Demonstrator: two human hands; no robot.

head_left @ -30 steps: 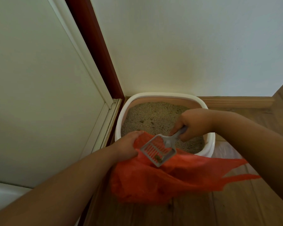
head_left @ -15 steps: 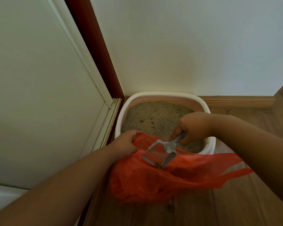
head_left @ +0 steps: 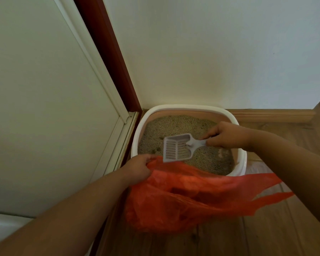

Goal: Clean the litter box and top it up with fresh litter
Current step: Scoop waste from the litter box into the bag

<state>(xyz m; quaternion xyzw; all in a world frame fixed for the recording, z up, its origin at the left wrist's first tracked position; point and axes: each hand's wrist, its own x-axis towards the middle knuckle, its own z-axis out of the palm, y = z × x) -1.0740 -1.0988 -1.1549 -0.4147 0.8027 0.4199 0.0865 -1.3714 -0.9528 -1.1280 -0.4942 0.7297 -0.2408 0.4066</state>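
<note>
While the left hand grips the edge of the orange plastic bag on the wooden floor, the right hand has its fingers pinched round the handle of the slotted grey scoop. That scoop sits tilted over the litter inside the white litter box, which is tucked into the corner.

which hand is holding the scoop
The right hand: it pinches the scoop by its handle over the litter box. The left hand grips the edge of the orange bag instead.
</note>
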